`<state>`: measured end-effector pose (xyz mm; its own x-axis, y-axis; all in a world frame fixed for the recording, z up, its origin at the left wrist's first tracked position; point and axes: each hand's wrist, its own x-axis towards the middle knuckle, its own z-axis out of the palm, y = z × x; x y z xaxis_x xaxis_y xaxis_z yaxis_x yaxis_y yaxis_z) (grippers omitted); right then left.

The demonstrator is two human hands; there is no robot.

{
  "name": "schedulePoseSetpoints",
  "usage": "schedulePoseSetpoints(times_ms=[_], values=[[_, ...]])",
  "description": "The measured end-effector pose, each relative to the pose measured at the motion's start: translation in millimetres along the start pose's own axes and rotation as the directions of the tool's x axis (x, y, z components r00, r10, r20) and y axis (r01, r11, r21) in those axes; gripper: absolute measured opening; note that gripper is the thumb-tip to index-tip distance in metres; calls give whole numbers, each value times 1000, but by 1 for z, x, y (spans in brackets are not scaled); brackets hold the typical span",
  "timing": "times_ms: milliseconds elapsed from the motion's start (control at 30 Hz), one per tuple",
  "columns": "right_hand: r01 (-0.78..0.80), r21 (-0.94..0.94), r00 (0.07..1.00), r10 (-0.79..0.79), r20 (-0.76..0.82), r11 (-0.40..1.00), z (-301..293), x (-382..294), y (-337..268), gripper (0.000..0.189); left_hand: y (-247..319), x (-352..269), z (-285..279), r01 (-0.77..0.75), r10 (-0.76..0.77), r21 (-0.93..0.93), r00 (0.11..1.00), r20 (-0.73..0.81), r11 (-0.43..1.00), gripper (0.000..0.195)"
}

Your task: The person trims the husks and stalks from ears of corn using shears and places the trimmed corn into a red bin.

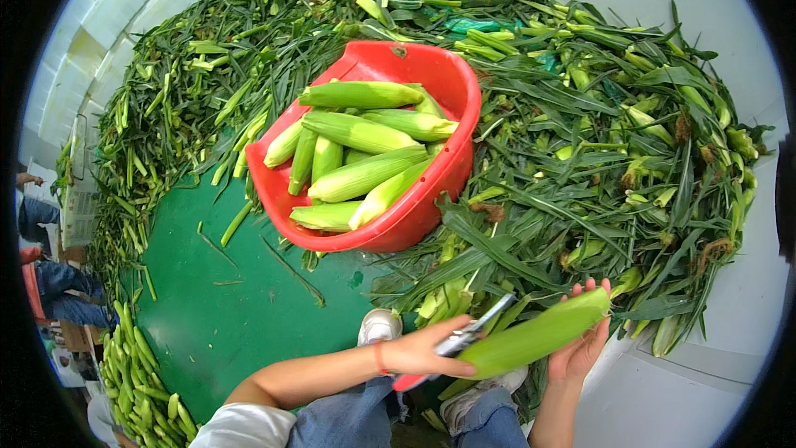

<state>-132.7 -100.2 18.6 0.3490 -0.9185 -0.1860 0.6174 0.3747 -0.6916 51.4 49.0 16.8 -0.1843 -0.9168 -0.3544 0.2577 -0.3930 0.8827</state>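
An ear of corn [535,336] in its pale green husk lies slantwise between my hands, blurred along its near end. My left hand [429,348] grips red-handled metal shears [457,339], probably pruning shears, with its fingers at the lower end of the ear. Under the other end, my right hand [581,348] supports the ear on its palm, fingertips showing behind it. Beyond my hands, a red plastic tub [410,230] holds several trimmed ears [367,177] in their husks. Leafy corn [597,199] is heaped to the right of the tub.
Cut leaves and stalks [205,68] pile up across the far side and left of the green floor [217,323]. More ears [140,386] lie heaped at lower left. White foam boxes [118,0] are stacked far left. A pale wall [671,0] bounds the right. People [62,286] sit at the left rim.
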Motion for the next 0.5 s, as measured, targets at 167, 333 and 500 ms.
schedulePoseSetpoints(times_ms=[167, 333, 500], values=[[-22, -171, 977, -15, -214, 985, -40, 13, -38, 50, 51, -48, -64, -181, 297, 300, 865, -405, 937, 73], [-221, -419, 970, 153, -191, 880, -73, 14, 10, 33, 97, -49, -129, 47, 494, 572, 450, -744, 819, 57], [-97, -844, 983, -82, -165, 528, -117, 14, 5, 22, 93, 2, -109, 295, 781, 902, 459, -423, 315, 61]])
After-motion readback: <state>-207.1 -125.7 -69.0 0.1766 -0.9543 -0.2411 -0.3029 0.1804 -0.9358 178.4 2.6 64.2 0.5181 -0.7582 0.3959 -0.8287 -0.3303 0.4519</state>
